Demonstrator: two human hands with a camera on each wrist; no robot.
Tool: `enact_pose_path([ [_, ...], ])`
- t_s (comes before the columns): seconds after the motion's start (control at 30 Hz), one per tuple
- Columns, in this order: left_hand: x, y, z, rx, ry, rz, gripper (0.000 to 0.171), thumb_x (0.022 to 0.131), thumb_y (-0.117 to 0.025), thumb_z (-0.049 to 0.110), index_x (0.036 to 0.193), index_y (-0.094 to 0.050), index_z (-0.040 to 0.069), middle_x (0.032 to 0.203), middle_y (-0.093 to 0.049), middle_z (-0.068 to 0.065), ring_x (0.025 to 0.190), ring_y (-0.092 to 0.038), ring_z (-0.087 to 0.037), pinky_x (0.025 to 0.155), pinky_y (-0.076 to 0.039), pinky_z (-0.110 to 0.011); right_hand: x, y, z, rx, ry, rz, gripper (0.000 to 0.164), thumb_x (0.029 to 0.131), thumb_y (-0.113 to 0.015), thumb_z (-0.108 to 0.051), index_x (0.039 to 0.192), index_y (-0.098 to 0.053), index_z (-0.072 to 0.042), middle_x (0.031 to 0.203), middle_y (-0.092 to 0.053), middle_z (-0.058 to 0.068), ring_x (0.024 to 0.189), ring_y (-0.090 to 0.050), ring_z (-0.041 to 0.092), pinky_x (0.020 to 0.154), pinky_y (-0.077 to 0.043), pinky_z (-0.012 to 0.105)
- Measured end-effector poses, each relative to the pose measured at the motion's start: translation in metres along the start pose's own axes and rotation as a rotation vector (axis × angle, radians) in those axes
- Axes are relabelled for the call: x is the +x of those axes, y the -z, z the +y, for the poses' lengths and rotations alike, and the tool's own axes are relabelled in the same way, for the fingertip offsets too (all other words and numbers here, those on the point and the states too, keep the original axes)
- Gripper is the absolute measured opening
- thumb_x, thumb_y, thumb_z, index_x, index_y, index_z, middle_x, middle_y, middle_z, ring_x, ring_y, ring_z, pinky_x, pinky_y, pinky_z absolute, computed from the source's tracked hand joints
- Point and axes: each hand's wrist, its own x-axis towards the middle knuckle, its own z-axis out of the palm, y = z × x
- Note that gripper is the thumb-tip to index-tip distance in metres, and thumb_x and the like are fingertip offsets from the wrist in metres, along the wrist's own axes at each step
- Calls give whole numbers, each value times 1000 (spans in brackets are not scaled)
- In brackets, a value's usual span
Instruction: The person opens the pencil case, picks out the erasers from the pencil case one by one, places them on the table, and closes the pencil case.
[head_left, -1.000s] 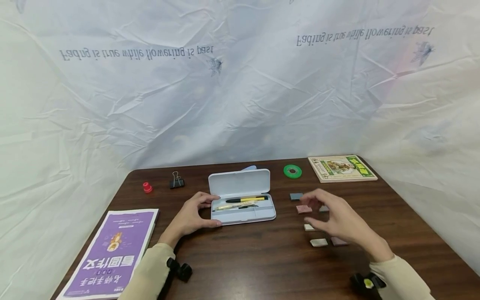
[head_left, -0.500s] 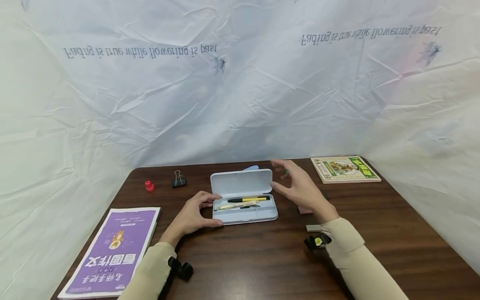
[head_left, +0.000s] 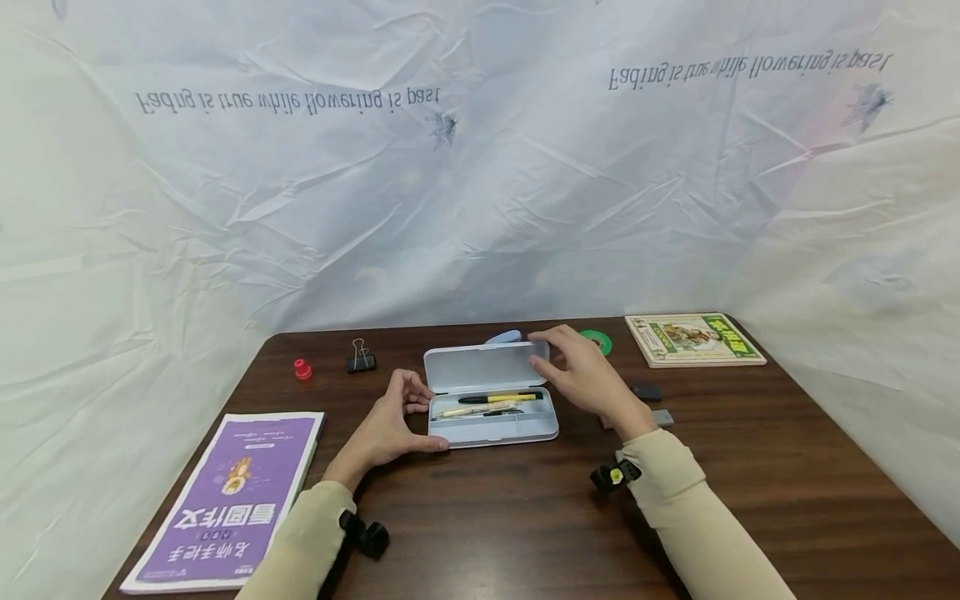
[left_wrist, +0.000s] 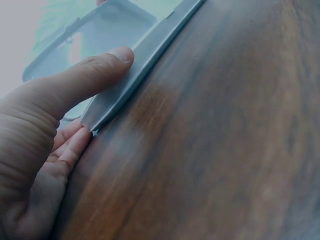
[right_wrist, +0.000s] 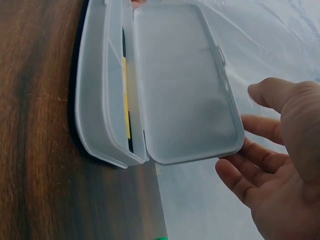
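A pale blue-grey pencil case (head_left: 493, 429) lies on the table with its lid (head_left: 480, 369) raised. Inside are a black-and-yellow pen (head_left: 501, 398) and other slim pens (head_left: 476, 411). My left hand (head_left: 386, 429) grips the case's left end, thumb along the front wall and fingers round the end, as the left wrist view shows. At the lid's right corner is my right hand (head_left: 585, 375). In the right wrist view its fingers (right_wrist: 255, 155) reach behind the lid's edge, while the thumb stands apart from it.
A purple book (head_left: 232, 500) lies left, with a red cap-like piece (head_left: 302, 369) and a black binder clip (head_left: 361, 360) behind. Past the right hand are a green tape roll (head_left: 598, 342), a picture book (head_left: 695, 339) and small blocks (head_left: 662, 417). A white curtain (head_left: 480, 208) closes the back.
My right hand has moved left from above the small blocks to the lid's right corner. The left hand stays at the case's left end.
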Motion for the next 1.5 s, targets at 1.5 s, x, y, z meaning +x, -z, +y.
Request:
enact_pose_path([
  [1.5, -2, -5, 1, 100, -43, -23, 65, 92, -96, 36, 149, -68, 22, 142, -65, 1, 128, -66, -21, 116, -55, -51, -11, -23, 8, 1, -53, -405, 53, 95, -93, -38, 140, -69, -28, 160, -57, 10, 151, -52, 36, 119, -48, 61],
])
